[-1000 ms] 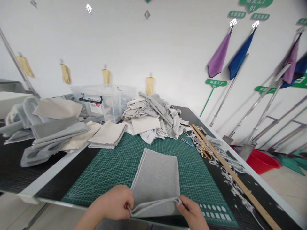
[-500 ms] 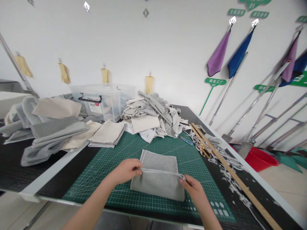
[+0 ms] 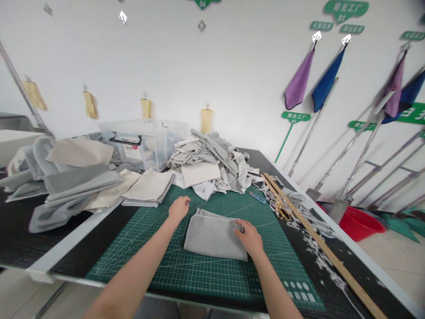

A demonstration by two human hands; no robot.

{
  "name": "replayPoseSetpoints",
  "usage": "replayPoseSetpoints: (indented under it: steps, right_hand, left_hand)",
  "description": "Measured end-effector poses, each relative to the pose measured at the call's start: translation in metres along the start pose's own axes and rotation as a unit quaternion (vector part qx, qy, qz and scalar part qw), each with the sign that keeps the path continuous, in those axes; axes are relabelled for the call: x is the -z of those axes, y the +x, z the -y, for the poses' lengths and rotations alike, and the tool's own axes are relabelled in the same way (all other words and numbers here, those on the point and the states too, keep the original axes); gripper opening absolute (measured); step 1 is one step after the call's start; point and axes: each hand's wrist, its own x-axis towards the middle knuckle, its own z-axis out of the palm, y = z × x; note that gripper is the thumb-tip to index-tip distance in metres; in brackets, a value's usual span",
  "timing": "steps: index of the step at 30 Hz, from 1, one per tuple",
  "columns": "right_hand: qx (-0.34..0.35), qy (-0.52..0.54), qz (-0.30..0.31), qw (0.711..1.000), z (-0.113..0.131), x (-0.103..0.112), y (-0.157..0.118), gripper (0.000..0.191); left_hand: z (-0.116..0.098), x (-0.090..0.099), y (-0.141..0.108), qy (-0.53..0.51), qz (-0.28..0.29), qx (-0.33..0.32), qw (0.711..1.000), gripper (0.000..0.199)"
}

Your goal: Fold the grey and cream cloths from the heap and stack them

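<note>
Grey cloth [image 3: 212,237] lies folded on the green mat [image 3: 212,280], long axis left-right; the right hand [image 3: 250,238], nearer, touches its right end, fingers parted; the left hand [image 3: 179,209] hovers beside its far-left corner, fingers curled, whether together unclear.

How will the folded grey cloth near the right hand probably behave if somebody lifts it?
The folded grey cloth is probably floppy, since its edges look soft and rounded. Lifted by one layer, it may unfold, as nothing visible fastens the layers together.
</note>
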Motion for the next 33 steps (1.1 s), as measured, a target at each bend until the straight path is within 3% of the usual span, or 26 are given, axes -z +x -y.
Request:
replayPoseSetpoints:
  steps: [4,10,13,16,19,24,28,30,31,33]
  right_hand:
    - [0.013,-0.053,0.016,0.998,0.008,-0.005,-0.013,0.028]
    - [0.083,-0.122,0.066,0.987,0.01,-0.007,-0.031,0.031]
    - [0.1,-0.139,0.077,0.982,0.01,-0.009,-0.04,0.033]
    - [0.109,-0.165,0.08,0.977,0.013,-0.011,-0.046,0.034]
    - [0.111,-0.183,0.081,0.973,0.018,-0.01,-0.048,0.035]
    - [0.113,-0.184,0.076,0.973,0.023,-0.008,-0.049,0.034]
    - [0.122,-0.159,0.065,0.978,0.021,-0.005,-0.05,0.034]
    - [0.119,-0.144,0.074,0.98,0.019,-0.004,-0.049,0.036]
    - [0.116,-0.138,0.082,0.98,0.018,-0.002,-0.048,0.036]
    - [0.114,-0.13,0.096,0.98,0.016,0.0,-0.045,0.039]
  left_hand:
    - [0.0,-0.006,0.012,0.041,0.039,-0.008,0.998,0.028]
    - [-0.022,-0.016,0.015,0.088,0.09,-0.039,0.991,0.03]
    - [-0.035,-0.019,0.015,0.098,0.121,-0.041,0.987,0.04]
    - [-0.054,-0.023,0.017,0.096,0.159,-0.037,0.982,0.055]
    - [-0.086,-0.033,0.013,0.077,0.195,-0.049,0.977,0.062]
    - [-0.164,-0.061,-0.015,-0.002,0.253,-0.136,0.958,0.068]
    - [-0.211,-0.071,-0.035,-0.114,0.359,-0.257,0.89,0.052]
    - [-0.214,-0.065,-0.035,-0.221,0.39,-0.29,0.845,0.047]
    - [-0.209,-0.061,-0.033,-0.275,0.378,-0.291,0.835,0.046]
    - [-0.189,-0.049,-0.026,-0.344,0.311,-0.263,0.846,0.043]
